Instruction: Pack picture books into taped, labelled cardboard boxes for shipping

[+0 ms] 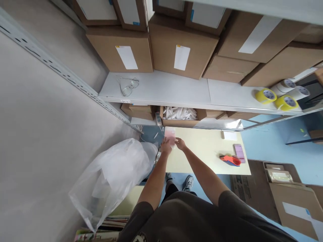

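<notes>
A small flat pink packet (170, 133) is over the left end of the cream table (202, 148), near its back edge. My left hand (166, 147) grips the packet's near end, fingers closed on it. Just to the right, at the packet's side, my right hand (180, 144) has its fingers pinched together. Something small and pale shows at those fingertips, too small to name. Behind the packet, on the low shelf, stands an open carton of white strips (179, 113).
Large brown boxes (183, 47) fill the shelf above, with eyeglasses (130, 86) and yellow tape rolls (266, 96) along its front. A clear plastic bag (121, 168) bulges at left. An orange-and-blue object (230, 160) and purple packs (239, 152) lie on the table's right; cartons (295, 201) stand beyond.
</notes>
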Available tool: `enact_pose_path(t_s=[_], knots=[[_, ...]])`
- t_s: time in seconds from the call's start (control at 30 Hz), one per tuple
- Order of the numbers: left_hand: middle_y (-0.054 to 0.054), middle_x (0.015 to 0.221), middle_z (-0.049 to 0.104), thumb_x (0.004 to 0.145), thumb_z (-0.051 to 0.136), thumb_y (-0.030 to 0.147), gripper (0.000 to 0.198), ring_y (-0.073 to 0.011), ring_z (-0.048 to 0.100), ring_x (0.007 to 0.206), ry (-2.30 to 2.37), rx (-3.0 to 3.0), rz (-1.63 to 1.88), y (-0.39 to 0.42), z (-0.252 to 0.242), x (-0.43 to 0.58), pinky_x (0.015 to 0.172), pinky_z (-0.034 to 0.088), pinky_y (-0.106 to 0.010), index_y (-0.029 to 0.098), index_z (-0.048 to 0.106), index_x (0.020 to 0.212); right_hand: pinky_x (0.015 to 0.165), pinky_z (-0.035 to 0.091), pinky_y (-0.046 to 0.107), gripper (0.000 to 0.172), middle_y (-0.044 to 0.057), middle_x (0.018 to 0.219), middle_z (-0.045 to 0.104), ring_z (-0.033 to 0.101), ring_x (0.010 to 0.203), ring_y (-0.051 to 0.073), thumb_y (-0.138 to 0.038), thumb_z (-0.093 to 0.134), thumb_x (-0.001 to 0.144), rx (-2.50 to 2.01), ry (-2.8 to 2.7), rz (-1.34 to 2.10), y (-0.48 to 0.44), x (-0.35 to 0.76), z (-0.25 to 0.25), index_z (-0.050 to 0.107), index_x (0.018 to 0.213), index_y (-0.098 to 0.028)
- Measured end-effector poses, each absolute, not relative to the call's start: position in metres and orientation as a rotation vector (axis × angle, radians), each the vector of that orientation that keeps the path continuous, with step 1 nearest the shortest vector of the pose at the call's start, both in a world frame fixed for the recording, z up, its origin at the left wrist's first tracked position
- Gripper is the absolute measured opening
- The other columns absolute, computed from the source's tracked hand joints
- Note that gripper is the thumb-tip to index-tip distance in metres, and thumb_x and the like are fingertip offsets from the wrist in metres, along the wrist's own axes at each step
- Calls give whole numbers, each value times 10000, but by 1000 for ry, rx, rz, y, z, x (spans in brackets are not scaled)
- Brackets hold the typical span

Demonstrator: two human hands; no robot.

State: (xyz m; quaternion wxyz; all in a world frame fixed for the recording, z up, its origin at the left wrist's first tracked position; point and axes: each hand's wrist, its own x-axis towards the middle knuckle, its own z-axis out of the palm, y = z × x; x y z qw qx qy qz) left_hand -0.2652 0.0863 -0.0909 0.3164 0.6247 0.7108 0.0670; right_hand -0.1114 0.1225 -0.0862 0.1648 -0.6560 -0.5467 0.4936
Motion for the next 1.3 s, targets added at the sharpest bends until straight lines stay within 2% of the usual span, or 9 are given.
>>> enact_pose_path(t_s=[0.1, 0.2, 0.3, 0.43, 0.57, 0.67, 0.93, 1.1, 1.3], knots=[[-133, 1689, 485, 892, 619, 107, 643, -358, 351, 1613, 1890, 1691, 286, 88, -63, -256, 1287, 380, -540, 221, 599, 1524, 1069, 589, 427, 440, 118, 1380, 753, 743, 1216, 292, -260, 700, 912, -1929, -1482, 1334, 115, -86, -62, 737, 1349, -227], [-127, 1590, 592, 919, 585, 105, 590, -295, 465, 1542, 1826, 1758, 473, 91, -31, -242, 1314, 363, -463, 221, 620, 1496, 1047, 604, 430, 446, 107, 1329, 772, 763, 1162, 263, -261, 666, 931, -1874, -1434, 1265, 106, -51, -36, 711, 1374, -241], [-112, 1582, 604, 958, 571, 136, 560, -254, 507, 1517, 1795, 1717, 623, 89, -2, -225, 1302, 392, -417, 221, 602, 1511, 1045, 602, 459, 481, 110, 1318, 776, 753, 1186, 277, -298, 672, 914, -1789, -1429, 1211, 91, -7, -16, 695, 1392, -248], [-77, 1590, 609, 1018, 559, 220, 530, -228, 549, 1493, 1764, 1599, 768, 66, 23, -204, 1286, 418, -410, 254, 573, 1546, 1038, 602, 499, 546, 146, 1425, 720, 690, 1317, 330, -438, 670, 890, -1701, -1389, 1133, 63, 49, -4, 687, 1399, -241], [-89, 1631, 568, 1007, 606, 258, 569, -240, 527, 1515, 1827, 1481, 918, 10, 38, -190, 1275, 434, -431, 248, 553, 1574, 991, 623, 519, 622, 192, 1460, 682, 700, 1287, 350, -607, 620, 891, -1569, -1394, 1092, 41, 77, 2, 701, 1364, -210], [-100, 1644, 552, 1005, 623, 272, 585, -258, 519, 1522, 1953, 1343, 1006, -49, 48, -189, 1261, 454, -455, 242, 547, 1584, 1015, 614, 522, 661, 201, 1450, 689, 694, 1299, 345, -650, 609, 903, -1455, -1519, 1173, 33, 70, 10, 699, 1383, -205], [-110, 1645, 553, 1032, 592, 297, 558, -260, 495, 1547, 2370, 1019, 1227, -253, 76, -221, 1328, 367, -469, 211, 559, 1582, 1112, 568, 533, 688, 184, 1543, 638, 642, 1390, 334, -610, 611, 952, -974, -1970, 1421, -32, -40, 37, 637, 1517, -219], [-131, 1627, 569, 1046, 578, 325, 566, -273, 490, 1549, 2593, 723, 1376, -405, 80, -242, 1320, 367, -506, 197, 540, 1597, 1174, 524, 525, 710, 183, 1557, 628, 614, 1420, 331, -611, 616, 956, -610, -2232, 1527, -142, -126, 49, 636, 1527, -190], [-140, 1639, 553, 1040, 589, 304, 577, -273, 466, 1565, 2712, 317, 1475, -595, 65, -245, 1329, 345, -486, 195, 539, 1603, 1224, 467, 526, 684, 143, 1605, 593, 539, 1501, 316, -616, 594, 973, -226, -2478, 1582, -316, -197, 52, 628, 1540, -235]])
